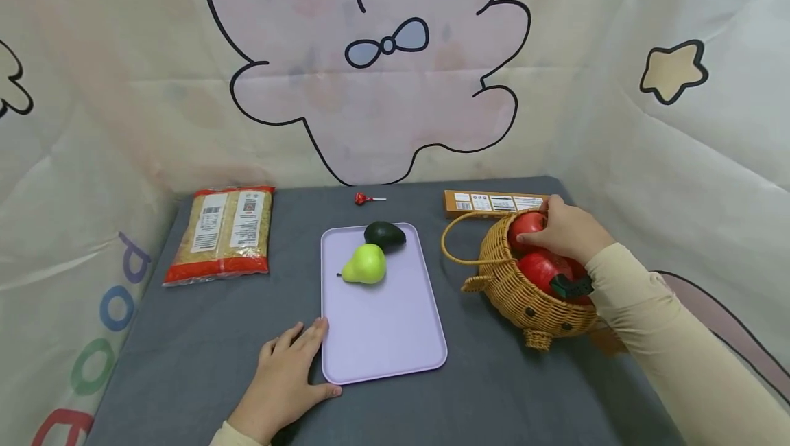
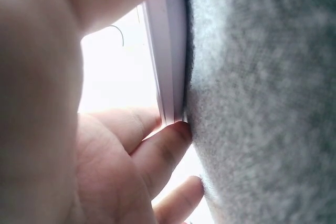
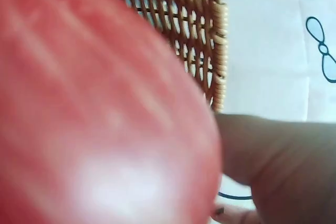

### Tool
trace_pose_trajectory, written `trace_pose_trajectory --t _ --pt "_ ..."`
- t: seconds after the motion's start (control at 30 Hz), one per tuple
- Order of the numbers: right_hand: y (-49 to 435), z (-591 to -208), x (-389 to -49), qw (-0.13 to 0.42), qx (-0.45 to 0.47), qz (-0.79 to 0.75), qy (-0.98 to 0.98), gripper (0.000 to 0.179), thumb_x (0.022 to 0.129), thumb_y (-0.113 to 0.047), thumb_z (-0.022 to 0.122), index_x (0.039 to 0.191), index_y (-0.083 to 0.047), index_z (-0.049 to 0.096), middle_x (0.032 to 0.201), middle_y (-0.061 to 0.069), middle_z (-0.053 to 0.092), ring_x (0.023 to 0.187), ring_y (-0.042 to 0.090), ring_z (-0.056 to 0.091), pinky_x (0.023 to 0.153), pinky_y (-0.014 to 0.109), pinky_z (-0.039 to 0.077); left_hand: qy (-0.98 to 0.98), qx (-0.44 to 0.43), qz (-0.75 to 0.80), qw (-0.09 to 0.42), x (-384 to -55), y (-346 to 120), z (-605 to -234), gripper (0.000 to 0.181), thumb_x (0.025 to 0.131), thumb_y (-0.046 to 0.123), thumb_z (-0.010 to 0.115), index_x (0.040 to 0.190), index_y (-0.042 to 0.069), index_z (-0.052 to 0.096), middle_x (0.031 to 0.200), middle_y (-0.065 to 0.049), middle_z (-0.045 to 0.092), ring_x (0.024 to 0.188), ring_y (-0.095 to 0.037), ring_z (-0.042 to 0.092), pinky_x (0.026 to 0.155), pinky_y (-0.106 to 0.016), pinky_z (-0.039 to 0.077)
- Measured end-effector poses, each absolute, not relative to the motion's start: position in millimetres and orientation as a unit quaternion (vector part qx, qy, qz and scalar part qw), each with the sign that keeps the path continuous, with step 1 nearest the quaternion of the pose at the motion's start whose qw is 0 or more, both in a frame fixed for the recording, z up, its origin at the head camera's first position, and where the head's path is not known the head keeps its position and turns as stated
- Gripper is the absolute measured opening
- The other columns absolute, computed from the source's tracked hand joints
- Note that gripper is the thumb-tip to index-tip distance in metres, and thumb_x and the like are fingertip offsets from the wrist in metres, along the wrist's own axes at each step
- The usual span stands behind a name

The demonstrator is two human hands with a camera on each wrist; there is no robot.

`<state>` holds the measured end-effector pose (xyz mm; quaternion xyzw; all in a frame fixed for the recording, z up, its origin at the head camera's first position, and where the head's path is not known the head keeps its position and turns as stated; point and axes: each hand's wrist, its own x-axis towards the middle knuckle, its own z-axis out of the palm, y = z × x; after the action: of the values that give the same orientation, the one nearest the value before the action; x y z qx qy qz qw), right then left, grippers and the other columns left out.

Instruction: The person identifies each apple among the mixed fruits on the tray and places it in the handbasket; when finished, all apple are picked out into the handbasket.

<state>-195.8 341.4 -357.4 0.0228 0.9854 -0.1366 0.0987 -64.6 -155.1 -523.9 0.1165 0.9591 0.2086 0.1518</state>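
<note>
My left hand (image 1: pixel 280 377) rests at the left edge of a lilac tray (image 1: pixel 389 329), its thumb and extended fingers touching the rim. Close up in the left wrist view, fingertips (image 2: pixel 176 135) meet the tray's side wall (image 2: pixel 168 51). On the tray lie a green pear (image 1: pixel 365 265) and a dark green avocado (image 1: pixel 384 234). My right hand (image 1: pixel 570 230) reaches into a wicker basket (image 1: pixel 512 288) and grips a red apple (image 1: pixel 527 228) between thumb and fingers. Another red fruit (image 1: pixel 543 269) sits beside it. A streaked red surface (image 3: pixel 100 103) fills much of the right wrist view.
A bag of grain (image 1: pixel 222 233) lies at the back left. Behind the tray is a red lollipop (image 1: pixel 361 198). An orange-brown box (image 1: pixel 463 203) stands behind the basket, whose handle (image 1: pixel 447 243) leans left. Printed cloth walls (image 1: pixel 382 110) surround the grey table (image 1: pixel 271 309).
</note>
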Motion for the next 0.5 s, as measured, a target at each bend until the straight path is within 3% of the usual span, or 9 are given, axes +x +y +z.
trace_pose_trajectory --t 0.23,0.4,0.5 --pt "353 -321 -196 0.113 0.000 -0.170 0.979 0.095 0.103 -0.068 0.055 0.155 0.009 0.035 0.143 0.038 0.052 0.130 0.057 0.050 0.104 0.074 0.041 0.960 0.113 0.205 0.155 -64 -159 -524 0.121 0.068 0.068 0.092 0.165 0.014 0.044 0.163 -0.007 0.049 0.151 -0.044 0.034 0.113 -0.077 0.024" --pt "344 -282 -176 0.066 -0.003 -0.224 0.972 0.088 0.107 -0.063 0.050 0.162 0.002 0.029 0.151 0.035 0.045 0.135 0.057 0.045 0.101 0.076 0.042 0.960 0.106 0.206 0.158 -62 -162 -525 0.122 0.068 0.068 0.092 0.165 0.013 0.043 0.163 -0.008 0.048 0.151 -0.045 0.034 0.112 -0.077 0.024" --pt "327 -270 -154 0.002 -0.022 -0.224 0.974 0.079 0.107 -0.058 0.053 0.163 -0.005 0.035 0.152 0.028 0.049 0.132 0.051 0.049 0.097 0.074 0.044 0.960 0.106 0.208 0.156 -62 -163 -527 0.121 0.068 0.068 0.092 0.164 0.013 0.044 0.163 -0.008 0.049 0.151 -0.045 0.034 0.112 -0.077 0.024"
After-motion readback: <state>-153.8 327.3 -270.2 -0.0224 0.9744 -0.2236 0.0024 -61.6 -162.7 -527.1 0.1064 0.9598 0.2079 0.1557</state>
